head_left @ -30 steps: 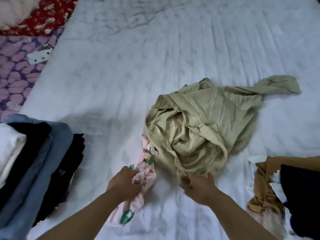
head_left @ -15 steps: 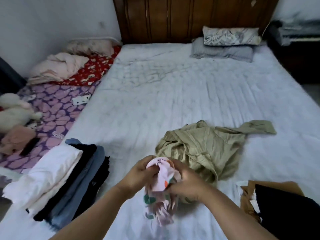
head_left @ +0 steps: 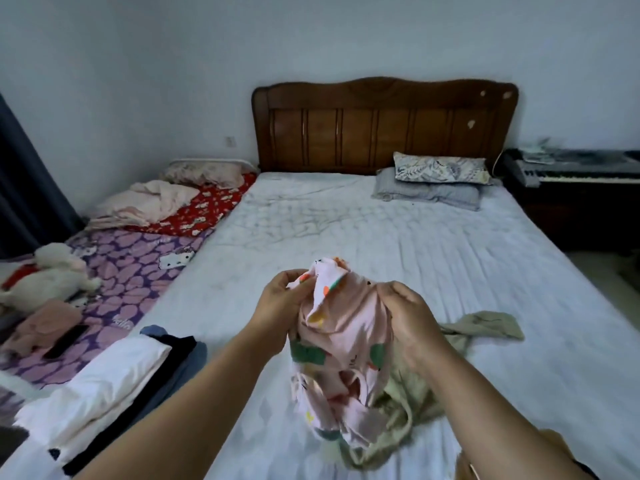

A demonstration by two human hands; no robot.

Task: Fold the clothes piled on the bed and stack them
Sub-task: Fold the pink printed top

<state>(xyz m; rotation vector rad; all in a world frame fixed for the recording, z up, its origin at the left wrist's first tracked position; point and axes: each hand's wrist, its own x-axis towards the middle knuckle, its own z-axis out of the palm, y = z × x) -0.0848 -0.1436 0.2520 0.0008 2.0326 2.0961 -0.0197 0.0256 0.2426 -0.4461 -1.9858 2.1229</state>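
Head view. A bed (head_left: 398, 237) with a pale quilted cover is filling most of the room, a wooden headboard (head_left: 381, 126) standing against the wall behind it. Two pillows (head_left: 433, 181) are lying stacked at the head, right side. A lower mattress (head_left: 138, 258) with a purple and red cover is lying alongside the bed on the left, carrying a white soft toy (head_left: 48, 278) and some pink cloth. A keyboard instrument (head_left: 581, 168) is sitting at far right.

Both hands are holding a pink printed garment (head_left: 343, 341) up above the near part of the bed. The left hand (head_left: 280, 303) is pinching the top edge of the garment, grip clamped on the cloth. The right hand (head_left: 408, 317) is curling its fingers round the garment's right side, grip likewise clamped on it. The lower part of the garment is hanging bunched and loose.

An olive shirt (head_left: 485, 325) is lying crumpled on the bed just behind and below the pink garment, one sleeve trailing right. A stack of folded clothes (head_left: 114, 386), white on top with dark and blue layers under it, is resting on the bed's near left edge.
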